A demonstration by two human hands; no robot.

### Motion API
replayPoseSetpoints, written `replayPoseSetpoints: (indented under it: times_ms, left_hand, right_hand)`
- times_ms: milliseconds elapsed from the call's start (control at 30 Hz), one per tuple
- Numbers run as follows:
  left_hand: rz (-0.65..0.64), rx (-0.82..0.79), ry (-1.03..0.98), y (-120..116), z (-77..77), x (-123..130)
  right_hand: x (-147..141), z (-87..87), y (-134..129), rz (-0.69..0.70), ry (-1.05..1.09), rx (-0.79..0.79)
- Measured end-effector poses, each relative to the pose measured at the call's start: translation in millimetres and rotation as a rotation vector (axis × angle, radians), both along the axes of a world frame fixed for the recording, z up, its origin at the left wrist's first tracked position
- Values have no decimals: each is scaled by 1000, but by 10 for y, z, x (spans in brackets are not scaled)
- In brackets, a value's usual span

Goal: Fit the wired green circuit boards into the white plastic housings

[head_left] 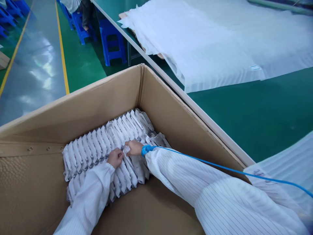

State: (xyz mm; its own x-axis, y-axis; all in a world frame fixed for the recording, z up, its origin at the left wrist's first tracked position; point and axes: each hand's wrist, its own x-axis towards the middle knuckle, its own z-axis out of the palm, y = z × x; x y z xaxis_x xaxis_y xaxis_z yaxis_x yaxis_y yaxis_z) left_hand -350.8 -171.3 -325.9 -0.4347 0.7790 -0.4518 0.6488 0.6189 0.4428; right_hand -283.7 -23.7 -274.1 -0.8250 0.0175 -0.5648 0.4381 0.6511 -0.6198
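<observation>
Rows of white packets in clear plastic [85, 150] stand on edge, packed closely in a deep cardboard box [161, 94]. My right hand [134, 148] reaches in over the rows, its fingers pinching the crumpled clear top of a plastic packet [126, 149]. Just left of it, my left hand [115, 157] is closed above the front row; whatever its fingers hold is hidden. A blue wrist strap [146, 149] with a blue cord circles my right wrist. White striped sleeves cover both arms, and the left one hides part of the front row.
A green-topped table [264, 107] with a pale edge runs along the box's right side. White sheets [215, 42] lie piled on it. Blue stools [112, 40] stand beyond the box, and a person's leg [85, 14] shows near them. A grey walkway [41, 62] lies left.
</observation>
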Motion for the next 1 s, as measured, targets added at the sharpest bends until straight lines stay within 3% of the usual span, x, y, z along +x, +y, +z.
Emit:
replayPoseSetpoints:
  times_ms: [167,367,567,733,867,1000]
  left_hand:
    - [73,49,-52,-140,101,-76]
    - [69,-111,-25,-397,46,-184]
    - [-69,-224,22,-240,-58,-86]
    - [-166,-256,52,-164,47,-80]
    - [-178,-271,95,-206,105,-99]
    - [-150,-286,129,-185,42,-73]
  right_hand:
    - [0,34,-115,113,-35,24]
    - [11,102,-138,84,-31,98]
    - [24,133,-141,59,-29,122]
    - [47,119,-147,89,-31,128]
    - [49,89,-210,113,-39,137]
    - [16,80,-286,97,-85,162]
